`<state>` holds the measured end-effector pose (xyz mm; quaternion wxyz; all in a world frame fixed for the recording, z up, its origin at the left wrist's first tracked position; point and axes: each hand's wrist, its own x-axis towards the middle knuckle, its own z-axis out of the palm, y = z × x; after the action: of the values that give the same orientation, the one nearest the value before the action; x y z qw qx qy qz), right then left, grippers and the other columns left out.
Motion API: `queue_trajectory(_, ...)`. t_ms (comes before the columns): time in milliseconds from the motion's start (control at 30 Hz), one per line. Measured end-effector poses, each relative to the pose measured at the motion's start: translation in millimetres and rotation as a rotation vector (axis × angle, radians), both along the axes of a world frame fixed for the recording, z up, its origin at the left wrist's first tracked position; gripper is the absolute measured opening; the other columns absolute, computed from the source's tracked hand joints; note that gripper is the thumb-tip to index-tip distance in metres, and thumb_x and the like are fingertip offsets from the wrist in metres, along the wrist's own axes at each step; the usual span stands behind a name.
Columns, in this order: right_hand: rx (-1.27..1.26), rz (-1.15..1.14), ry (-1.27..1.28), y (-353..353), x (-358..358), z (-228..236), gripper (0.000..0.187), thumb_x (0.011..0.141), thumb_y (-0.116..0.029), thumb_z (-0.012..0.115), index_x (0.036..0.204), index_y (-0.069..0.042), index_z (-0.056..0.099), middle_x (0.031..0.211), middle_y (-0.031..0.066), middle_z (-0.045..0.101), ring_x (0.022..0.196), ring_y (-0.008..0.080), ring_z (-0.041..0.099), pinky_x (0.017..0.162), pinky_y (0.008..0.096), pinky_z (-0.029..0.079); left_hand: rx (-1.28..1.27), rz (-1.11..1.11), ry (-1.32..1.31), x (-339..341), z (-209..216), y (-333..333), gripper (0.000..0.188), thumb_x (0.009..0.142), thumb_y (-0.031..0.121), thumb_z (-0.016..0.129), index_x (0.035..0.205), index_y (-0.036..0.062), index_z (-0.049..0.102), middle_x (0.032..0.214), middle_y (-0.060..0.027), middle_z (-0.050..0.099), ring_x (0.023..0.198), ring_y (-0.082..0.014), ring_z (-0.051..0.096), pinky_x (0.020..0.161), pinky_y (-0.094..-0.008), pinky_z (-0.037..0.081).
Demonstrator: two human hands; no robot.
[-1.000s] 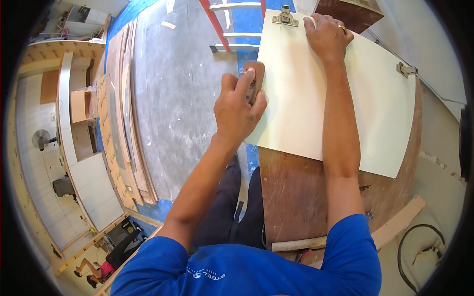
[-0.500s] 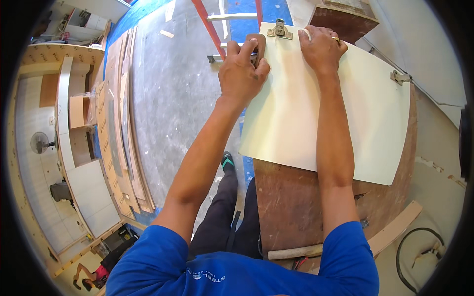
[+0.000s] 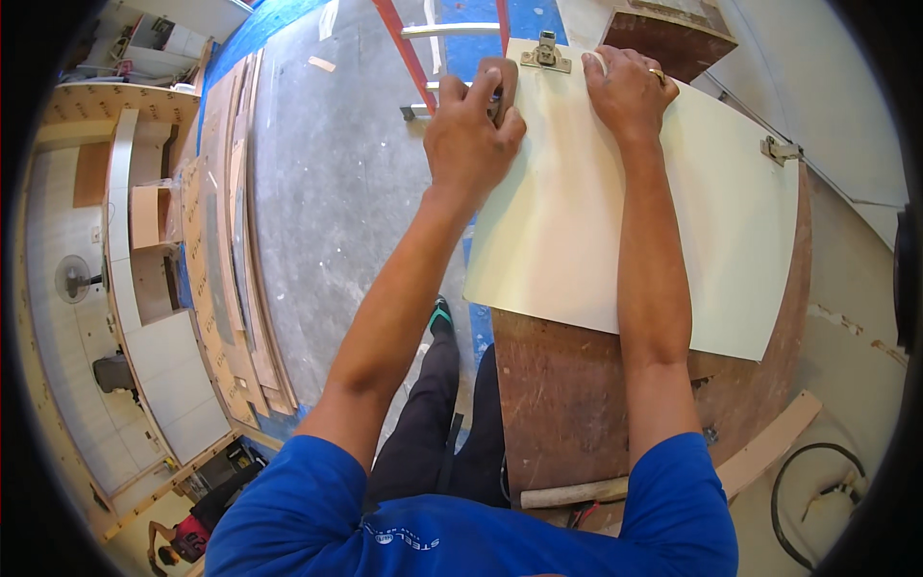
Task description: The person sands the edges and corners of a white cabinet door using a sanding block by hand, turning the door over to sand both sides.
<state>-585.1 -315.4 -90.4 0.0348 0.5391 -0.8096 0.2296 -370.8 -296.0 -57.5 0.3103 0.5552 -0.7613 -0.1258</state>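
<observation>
A cream-white cabinet door panel [image 3: 567,221] lies on a brown wooden workbench [image 3: 567,404]. At the panel's far left corner, my left hand [image 3: 471,135] is closed around a small brown wooden hand plane [image 3: 505,91], held along the left edge; my fingers hide much of it. My right hand [image 3: 630,96] grips the panel's far edge, fingers curled over it, with a ring on one finger. Between the hands, a metal cabinet hinge [image 3: 546,58] is fixed at the far edge. Another hinge [image 3: 777,151] sits at the right corner.
A red ladder [image 3: 404,62] stands beyond my left hand. Long boards [image 3: 236,250] lie stacked on the floor at left, beside a white cabinet carcass [image 3: 173,370]. A wooden box [image 3: 663,43] is at the far right. A black hose [image 3: 779,510] loops at lower right. Another person [image 3: 187,539] is at lower left.
My left hand and the hand plane have shifted very slightly away from me along the panel's left edge. My right hand has stayed in place on the panel.
</observation>
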Motion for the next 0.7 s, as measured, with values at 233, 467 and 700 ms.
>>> queue_trajectory(233, -0.011, -0.004, -0.004, 1, 1, -1, 0.040, 0.098, -0.043, 0.057, 0.122, -0.016, 0.075, 0.125, 0.0058, 0.071, 0.126, 0.0281, 0.057, 0.107, 0.0505, 0.027, -0.041, 0.005, 0.009, -2, -2, 1, 0.041, 0.080, 0.023, 0.072, 0.121, 0.0132, 0.070, 0.105, -0.0104, 0.059, 0.079, -0.0277, 0.070, 0.074, -0.0411, 0.057)
queue_trajectory(467, 0.010, -0.001, -0.037, 1, 1, -1, 0.040, 0.099, -0.042, 0.058, 0.123, -0.016, 0.074, 0.127, 0.0068, 0.070, 0.128, 0.0282, 0.056, 0.108, 0.0508, 0.025, -0.008, -0.004, 0.048, -1, -1, -2, 0.043, 0.082, 0.023, 0.074, 0.123, 0.0107, 0.070, 0.107, -0.0111, 0.060, 0.086, -0.0256, 0.070, 0.075, -0.0399, 0.057)
queue_trajectory(700, -0.179, -0.054, -0.002, 7, -7, -12, 0.034, 0.096, -0.036, 0.064, 0.120, -0.015, 0.075, 0.128, 0.0070, 0.069, 0.129, 0.0279, 0.055, 0.108, 0.0482, 0.027, 0.323, 0.040, 1.178, 129, 23, 19, 0.053, 0.101, 0.025, 0.063, 0.149, 0.0101, 0.048, 0.117, -0.0100, 0.065, 0.083, -0.0109, 0.060, 0.054, -0.0214, 0.043)
